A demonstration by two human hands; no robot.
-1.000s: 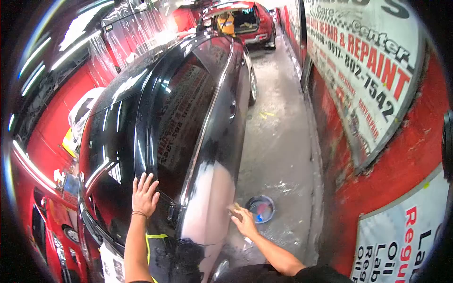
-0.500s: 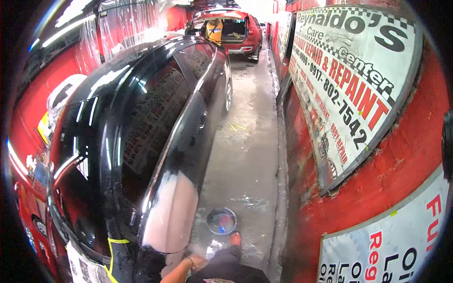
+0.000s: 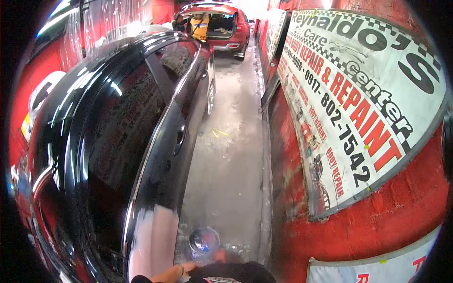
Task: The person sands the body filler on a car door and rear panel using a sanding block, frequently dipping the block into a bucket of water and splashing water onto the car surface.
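My left hand [image 3: 189,267] is low in the view, in front of my dark shirt, with a band round the wrist. Its fingers are blurred and partly hidden, so I cannot make out whether it holds anything. Beside it is the lower side of a black car [image 3: 163,155], where a pale pinkish-white patch [image 3: 153,240] covers part of the panel. A round basin [image 3: 204,240] stands on the wet floor just beyond the hand, with something bluish inside. My right hand does not show.
A red wall with a large sign [image 3: 349,104] runs along the right. Yellow strips [image 3: 219,133] lie on the floor of the narrow aisle. Farther back, a person in a yellow top [image 3: 199,27] stands by a red car [image 3: 231,45] with its tailgate raised.
The view has shifted, so the car, patch and basin sit farther left and the patch and basin lower. My left hand stays near the bottom edge, close to my body.
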